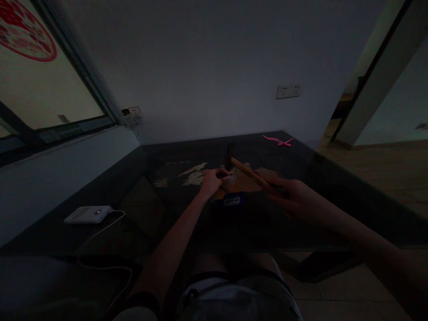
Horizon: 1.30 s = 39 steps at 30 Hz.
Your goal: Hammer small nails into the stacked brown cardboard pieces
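Note:
My right hand (287, 191) is wrapped round the wooden handle of a hammer (249, 170). The hammer's dark head stands over the table, just beyond the fingertips of my left hand (212, 180). Thumb and forefinger of that left hand are pinched together; whatever is between them is too small and dark to name. Below the hammer lies a tan, speckled patch (242, 182), and I cannot tell whether it is a flat piece or part of the table's picture. A small blue packet with a white label (232, 200) is close in front of it.
The dark glossy table (160, 223) has a pale bird design (194, 174) on it. A white power bank (88, 214) with a white cable (103, 229) lies at the left. A pink ribbon (279, 141) is near the far right corner, before a wall with sockets (288, 91).

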Motion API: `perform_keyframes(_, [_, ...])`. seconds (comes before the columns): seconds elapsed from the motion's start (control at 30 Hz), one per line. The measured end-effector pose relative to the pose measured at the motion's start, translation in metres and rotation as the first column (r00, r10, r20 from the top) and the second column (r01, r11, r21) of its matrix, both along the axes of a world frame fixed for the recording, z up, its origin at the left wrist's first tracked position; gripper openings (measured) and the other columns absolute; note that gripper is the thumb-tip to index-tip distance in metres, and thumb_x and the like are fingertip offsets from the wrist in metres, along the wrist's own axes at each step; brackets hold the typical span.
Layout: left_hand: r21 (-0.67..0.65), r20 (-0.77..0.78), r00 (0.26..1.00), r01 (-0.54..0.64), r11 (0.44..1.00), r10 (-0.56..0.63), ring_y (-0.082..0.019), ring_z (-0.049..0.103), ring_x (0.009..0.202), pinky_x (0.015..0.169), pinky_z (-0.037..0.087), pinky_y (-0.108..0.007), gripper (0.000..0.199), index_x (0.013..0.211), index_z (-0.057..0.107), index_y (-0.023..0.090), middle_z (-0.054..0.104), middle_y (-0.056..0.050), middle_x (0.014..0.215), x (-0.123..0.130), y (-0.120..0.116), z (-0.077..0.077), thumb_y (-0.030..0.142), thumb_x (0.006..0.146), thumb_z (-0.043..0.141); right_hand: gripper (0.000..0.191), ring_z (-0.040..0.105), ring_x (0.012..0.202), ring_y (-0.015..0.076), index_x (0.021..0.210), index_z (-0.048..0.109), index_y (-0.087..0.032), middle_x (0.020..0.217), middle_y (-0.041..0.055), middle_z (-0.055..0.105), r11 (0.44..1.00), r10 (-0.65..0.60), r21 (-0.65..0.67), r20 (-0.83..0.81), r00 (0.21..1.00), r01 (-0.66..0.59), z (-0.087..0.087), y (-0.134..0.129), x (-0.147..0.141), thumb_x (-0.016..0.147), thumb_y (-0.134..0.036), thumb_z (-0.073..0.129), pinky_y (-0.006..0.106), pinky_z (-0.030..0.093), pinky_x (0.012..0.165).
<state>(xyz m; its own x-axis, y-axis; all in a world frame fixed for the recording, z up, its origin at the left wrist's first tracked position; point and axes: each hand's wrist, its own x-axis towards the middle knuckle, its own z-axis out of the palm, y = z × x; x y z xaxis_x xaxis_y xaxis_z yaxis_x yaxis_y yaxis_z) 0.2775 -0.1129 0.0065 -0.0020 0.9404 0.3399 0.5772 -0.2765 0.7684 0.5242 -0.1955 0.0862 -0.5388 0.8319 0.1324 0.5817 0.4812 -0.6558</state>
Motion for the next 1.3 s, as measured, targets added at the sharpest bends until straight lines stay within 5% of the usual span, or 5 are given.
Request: perform_keyframes(1.3, [-0.025, -0.034, 0.999, 0.029, 0.999, -0.029, -0.018, 0.065, 0.08, 0.077, 0.05, -0.031, 0.014, 0.083, 0.068, 0.014, 0.071, -0.006, 0.087, 0.0, 0.0, 0.002, 0.013, 0.069, 0.065, 0.036, 0.053, 0.045, 0.0125, 0.108, 0.061, -0.008, 0.067, 0.0035, 0.062, 1.0, -0.029, 0.003, 0.092, 0.995, 0.029, -0.01, 0.0, -0.002, 0.076, -0.02, 0.046, 0.022, 0.039, 0.043])
